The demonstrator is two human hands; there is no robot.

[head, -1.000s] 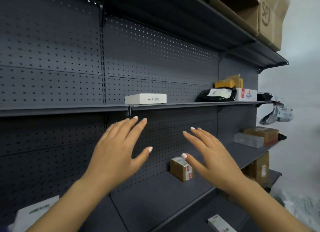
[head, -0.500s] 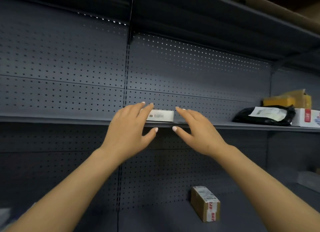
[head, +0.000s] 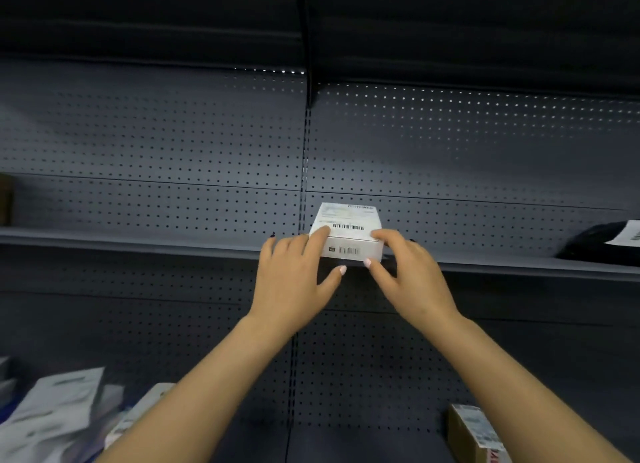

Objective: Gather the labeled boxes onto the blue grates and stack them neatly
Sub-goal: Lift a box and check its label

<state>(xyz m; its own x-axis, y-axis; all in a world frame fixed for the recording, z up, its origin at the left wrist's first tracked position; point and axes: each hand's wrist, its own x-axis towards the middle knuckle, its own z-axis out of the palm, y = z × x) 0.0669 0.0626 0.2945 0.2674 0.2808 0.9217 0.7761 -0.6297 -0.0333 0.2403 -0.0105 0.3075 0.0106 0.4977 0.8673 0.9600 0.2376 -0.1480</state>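
A flat white box [head: 348,225] with barcode labels on its top and front sits at the front edge of the dark grey middle shelf [head: 138,239]. My left hand [head: 294,275] grips its left end, fingers on top and thumb under the front edge. My right hand [head: 405,272] grips its right end the same way. A small brown cardboard box [head: 474,431] with a white label and red tape stands on the lower shelf at the bottom right. No blue grates are in view.
White and grey mailer bags [head: 52,414] lie on the lower shelf at the bottom left. A black bag with a white label [head: 602,243] rests on the middle shelf at the far right. Perforated grey panels [head: 156,151] back the shelves.
Both hands have moved forward and closed on the ends of the white box. The view has shifted closer and left, so the box top now shows.
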